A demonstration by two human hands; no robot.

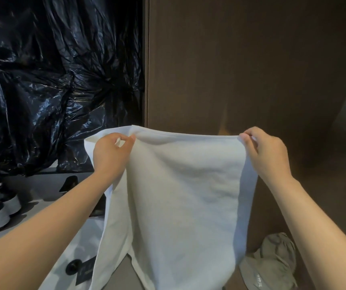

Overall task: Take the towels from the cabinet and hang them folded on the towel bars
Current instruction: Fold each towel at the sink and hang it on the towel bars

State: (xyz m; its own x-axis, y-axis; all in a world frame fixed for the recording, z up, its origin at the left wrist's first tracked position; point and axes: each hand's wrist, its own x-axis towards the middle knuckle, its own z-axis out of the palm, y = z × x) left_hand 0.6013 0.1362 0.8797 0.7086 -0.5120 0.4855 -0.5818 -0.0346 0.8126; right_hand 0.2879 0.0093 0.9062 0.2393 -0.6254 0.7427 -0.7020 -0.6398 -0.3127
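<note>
Soft white terry towel [184,195], pinched taut by left hand [111,151], right hand [266,151]

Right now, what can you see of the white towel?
The towel is plain white, soft, thick-looking cloth, held up and hanging past the frame's bottom. A second layer shows along its left edge, so it looks folded. The left hand and right hand pinch its top edge near the corners, stretching that edge nearly level.
</note>
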